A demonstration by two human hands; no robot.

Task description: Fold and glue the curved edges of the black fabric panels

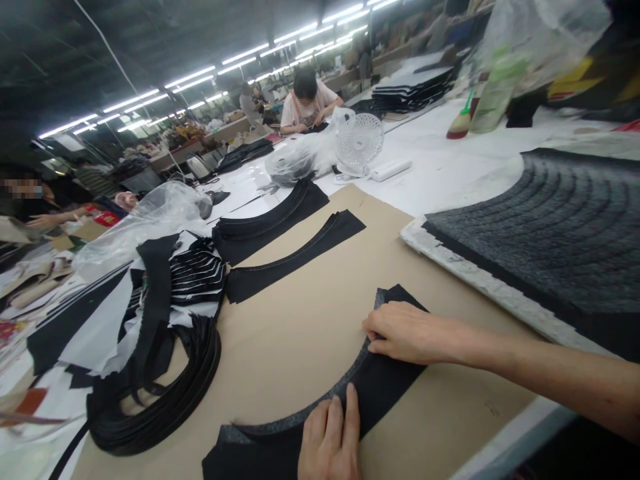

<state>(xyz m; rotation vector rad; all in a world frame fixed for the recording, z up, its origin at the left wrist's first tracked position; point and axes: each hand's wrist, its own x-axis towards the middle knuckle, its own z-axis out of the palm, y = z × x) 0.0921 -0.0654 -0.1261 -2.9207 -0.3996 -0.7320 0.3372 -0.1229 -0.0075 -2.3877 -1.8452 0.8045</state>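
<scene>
A black curved fabric piece (387, 393) lies on the brown board, with a grey textured band (285, 421) along its concave edge. My left hand (330, 440) rests on the piece near the front, fingers stretched out and lying along the band. Farther up the same edge, my right hand (397, 330) is closed, its curled fingers and thumb pinching the band against the piece. Beyond my hands lies a similar curved black piece (295, 260), and behind it a stack of black pieces (270, 223).
A coil of black strips (165, 420) sits at left on the brown cardboard (280, 347). On the right, overlapping grey-black pieces (540, 220) cover a pale board (460, 280). A white fan (359, 141) and a glue bottle (460, 123) stand farther back. A co-worker (307, 103) bends over the far table.
</scene>
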